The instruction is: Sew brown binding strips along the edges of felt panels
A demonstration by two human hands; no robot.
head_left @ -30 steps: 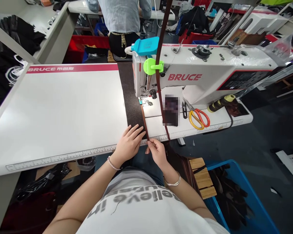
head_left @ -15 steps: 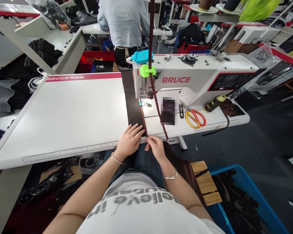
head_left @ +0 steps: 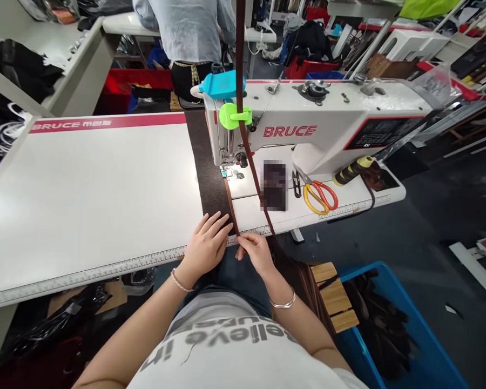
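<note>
Spreading across the left side, the white counter [head_left: 97,200] carries a red band along its far edge and a printed ruler along its near edge. Beyond it, a red bin [head_left: 113,89] sits near a person in a light blue shirt [head_left: 186,32], seen from behind.

Right of the bare white surface, the dark fabric [head_left: 206,173] runs from behind the needle area to the counter's near edge. The left hand [head_left: 204,247] rests palm down on the near end of this fabric, fingers extended, gripping nothing. Along the fabric's right side lies the narrow brown strip [head_left: 231,208], which reaches back to a small blue piece [head_left: 223,173] under the sewing machine [head_left: 328,116]. At the near edge, the right hand [head_left: 257,253] pinches the strip's near end between thumb and fingertips.

A blue device [head_left: 218,85] sits on top of the machine's head, with a green clip [head_left: 233,115] just below. A long brown strap [head_left: 252,165] hangs in front of the machine, passes the clip and slants down to the counter's near edge. Farther right come a dark, pixelated item [head_left: 274,185], black snips [head_left: 296,184], scissors [head_left: 319,197] with one yellow and one red handle, and a thread cone [head_left: 350,172].

Below, a wooden stool [head_left: 334,297] stands beside a blue bin [head_left: 427,346] holding dark cloth [head_left: 383,329].
</note>
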